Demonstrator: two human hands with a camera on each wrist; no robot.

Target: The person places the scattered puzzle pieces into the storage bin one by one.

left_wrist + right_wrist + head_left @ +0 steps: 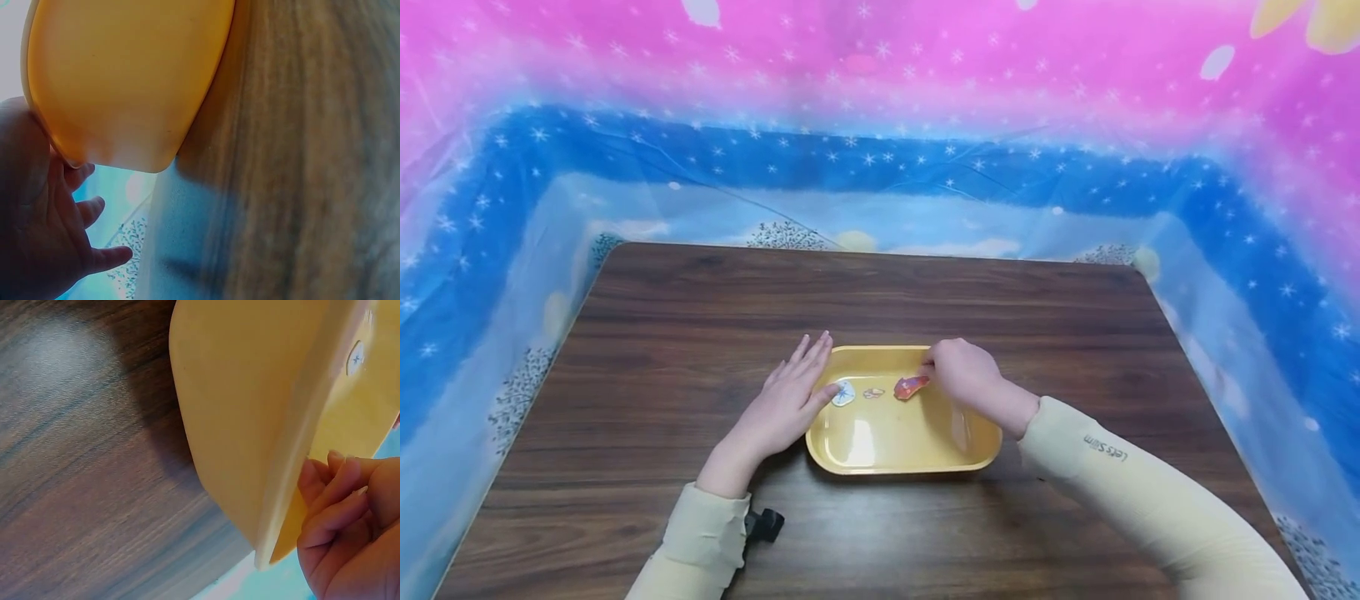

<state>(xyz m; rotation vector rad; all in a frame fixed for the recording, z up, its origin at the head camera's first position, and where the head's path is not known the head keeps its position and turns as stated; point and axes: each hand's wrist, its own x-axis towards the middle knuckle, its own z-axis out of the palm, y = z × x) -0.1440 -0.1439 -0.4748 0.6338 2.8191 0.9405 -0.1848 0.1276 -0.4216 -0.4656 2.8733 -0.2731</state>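
A yellow tray (880, 454) with rounded corners stands on the wooden table. Inside lie a white piece with a blue star mark (843, 393), a small pale pink and yellow piece (873, 393) and a red-orange piece (912, 387), all flat like stickers. My left hand (786, 404) rests at the tray's left rim, fingers straight outside, thumb over the rim beside the white piece. Over the right back of the tray, my right hand (966, 375) has curled fingers (331, 522), their tips close to the red-orange piece. Whether they pinch anything is hidden.
The brown wooden table (700, 292) reaches out around the tray. A pink and blue patterned cloth (880, 167) hangs along its back and sides. A black device (765, 525) sits by the left wrist.
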